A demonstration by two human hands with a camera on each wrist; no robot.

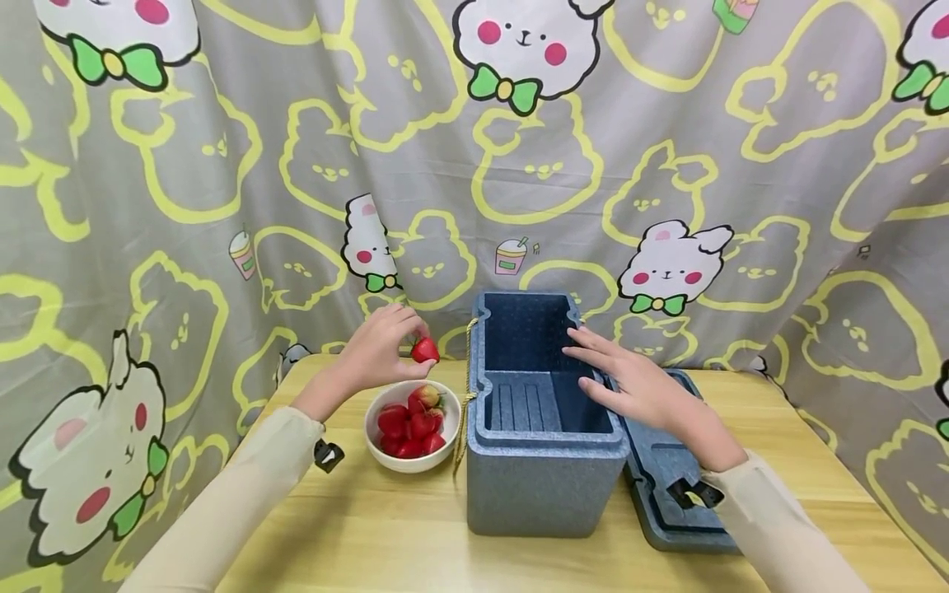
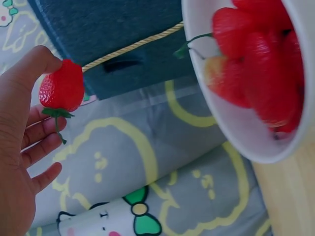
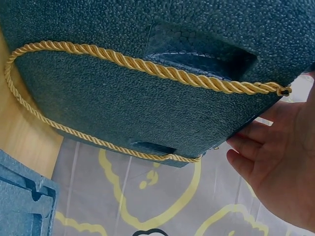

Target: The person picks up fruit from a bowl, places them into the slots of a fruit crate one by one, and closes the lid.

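My left hand (image 1: pixel 384 347) pinches a red strawberry (image 1: pixel 425 350) between thumb and fingers, just above a white bowl (image 1: pixel 411 465). In the left wrist view the strawberry (image 2: pixel 64 88) shows its green leaves and stem pointing down. Several more strawberries (image 2: pixel 266 69) lie in the bowl, one of them partly yellowish. To the right of the bowl stands a blue-grey foam box (image 1: pixel 544 490) with its top uncovered; its visible inside holds nothing. My right hand (image 1: pixel 633 383) is at the box's right rim, fingers spread and fairly straight. In the right wrist view its fingertips (image 3: pixel 238 157) are partly behind the box edge.
The box's lid (image 1: pixel 682 469) lies on the wooden table (image 1: pixel 356 535), right of the box. Gold twisted rope (image 3: pixel 167 71) hangs along the box's sides. A grey curtain (image 1: pixel 430 181) with cartoon figures hangs behind the table and at both sides.
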